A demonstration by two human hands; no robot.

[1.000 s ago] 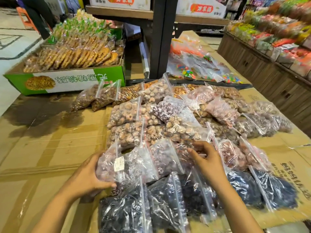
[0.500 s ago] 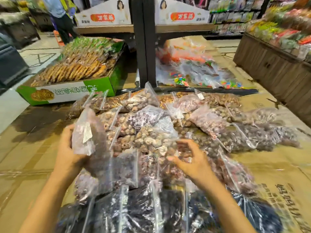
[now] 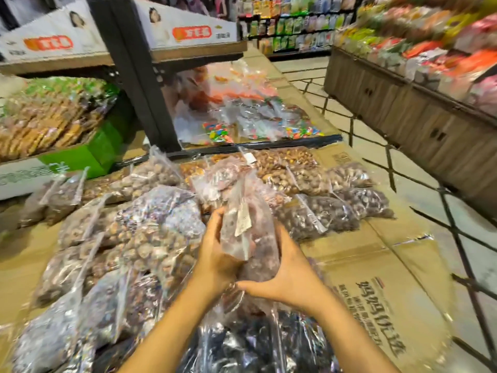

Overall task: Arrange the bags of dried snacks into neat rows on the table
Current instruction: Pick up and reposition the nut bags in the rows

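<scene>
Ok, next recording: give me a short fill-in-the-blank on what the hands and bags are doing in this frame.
1. The left hand and right hand hold the same clear bag of reddish dried snacks between ____ hands.
2. The white label on the held bag faces the ____.
3. The table is covered with flattened ____.
4. The bags nearest the camera hold the ____ contents.

Missing words: both; camera; cardboard; darkest

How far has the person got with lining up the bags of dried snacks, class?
Done: several bags on the right already lie side by side in rough rows on the cardboard-covered table. In hand: the left hand and right hand grip a pinkish labelled bag upright between them. Left: the overlapping heap of bags on the left needs straightening.
</scene>
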